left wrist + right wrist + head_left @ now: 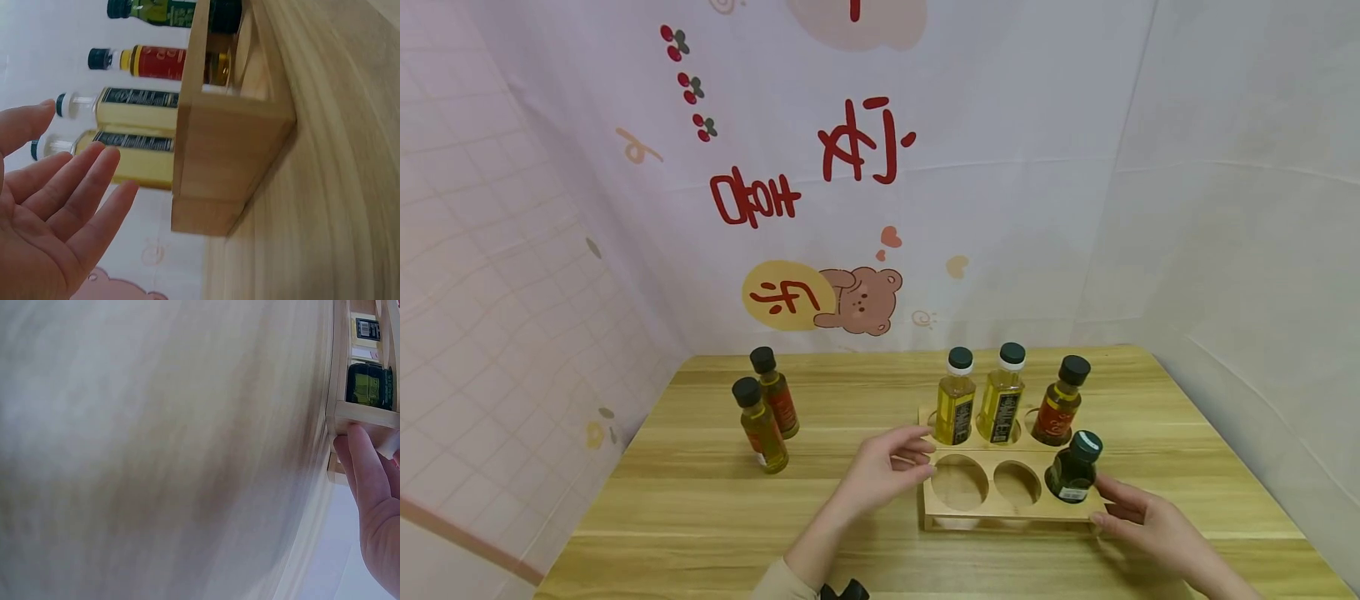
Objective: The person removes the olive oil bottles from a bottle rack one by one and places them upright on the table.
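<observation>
A stepped wooden rack (pixel 973 523) with round holes stands on the table. Its back row carries two yellow oil bottles (pixel 956 408) (pixel 1002 404) with dark green caps and a red-labelled bottle (pixel 1057 410). In the front row, the right hole holds a dark green bottle (pixel 1072 471); the other two holes have nothing in them. My left hand (pixel 880 471) is beside the rack's left end, its loosely extended fingers (pixel 94 181) apart from the wood in the left wrist view. My right hand (pixel 1146 525) touches the rack's right end with fairly straight fingers (pixel 369 469).
Two red-labelled bottles with black caps, one nearer (pixel 763 433) and one farther (pixel 778 400), stand on the table's left side. A printed cloth (pixel 1000 183) hangs behind the wooden table (pixel 685 517). A small black object (pixel 850 591) shows at the bottom edge.
</observation>
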`<state>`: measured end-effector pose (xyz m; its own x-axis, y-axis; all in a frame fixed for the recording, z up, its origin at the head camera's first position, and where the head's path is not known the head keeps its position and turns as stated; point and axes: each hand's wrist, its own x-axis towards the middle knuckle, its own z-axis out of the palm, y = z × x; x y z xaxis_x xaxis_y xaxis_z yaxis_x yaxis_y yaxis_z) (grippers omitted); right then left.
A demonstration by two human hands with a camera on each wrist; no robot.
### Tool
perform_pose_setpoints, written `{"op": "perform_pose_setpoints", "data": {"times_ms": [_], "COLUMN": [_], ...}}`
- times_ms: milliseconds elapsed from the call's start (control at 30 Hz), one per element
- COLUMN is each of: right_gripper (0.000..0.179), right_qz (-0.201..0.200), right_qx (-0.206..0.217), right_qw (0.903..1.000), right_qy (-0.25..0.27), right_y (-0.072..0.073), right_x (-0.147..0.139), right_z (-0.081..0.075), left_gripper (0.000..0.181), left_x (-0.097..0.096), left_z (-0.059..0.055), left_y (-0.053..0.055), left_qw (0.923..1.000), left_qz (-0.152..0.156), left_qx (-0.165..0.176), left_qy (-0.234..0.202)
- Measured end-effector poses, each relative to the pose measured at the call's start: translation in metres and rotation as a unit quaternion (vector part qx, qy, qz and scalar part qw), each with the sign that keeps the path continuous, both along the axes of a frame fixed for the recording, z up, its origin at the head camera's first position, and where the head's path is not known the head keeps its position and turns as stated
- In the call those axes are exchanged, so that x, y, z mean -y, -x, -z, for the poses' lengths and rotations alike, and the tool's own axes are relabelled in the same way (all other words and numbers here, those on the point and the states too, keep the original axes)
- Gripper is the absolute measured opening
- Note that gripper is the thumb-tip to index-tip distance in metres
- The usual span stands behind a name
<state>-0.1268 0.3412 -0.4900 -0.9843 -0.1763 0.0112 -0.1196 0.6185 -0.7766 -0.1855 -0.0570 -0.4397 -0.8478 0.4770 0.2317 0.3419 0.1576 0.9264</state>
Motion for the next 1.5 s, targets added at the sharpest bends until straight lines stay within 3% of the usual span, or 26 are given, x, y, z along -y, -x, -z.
{"op": "perform_pose_setpoints", "data": {"times_ms": [500,833,1033,1200,1500], "right_gripper": [0.062,0.063,0.061,0.062,0.064], "right_qz": [0.003,0.005,0.011,0.011,0.009], "right_qx": [-0.001,0.014,-0.004,0.004,0.032], "right_qw": [0.9999,0.9997,0.9999,0.9998,0.9993], "right_qy": [0.013,0.02,0.012,0.015,0.018], "right_y": [0.001,0.0,-0.002,-0.001,0.0], "right_x": [-0.001,-0.002,-0.003,-0.003,-0.001], "right_z": [-0.001,-0.002,0.0,-0.001,-0.002], "left_gripper": [0.049,0.05,0.051,0.051,0.056], "left_x": [-0.061,-0.09,-0.106,-0.117,-0.132], "left_z": [0.004,0.005,0.001,-0.004,-0.007], "left_y": [0.002,0.0,0.001,0.003,0.007], "left_qw": [0.9951,0.9925,0.9936,0.9931,0.9877], "left_qz": [0.038,0.053,0.051,0.064,0.062], "left_qx": [-0.072,-0.083,-0.063,-0.054,-0.087], "left_qy": [0.056,0.072,0.078,0.083,0.114]}}
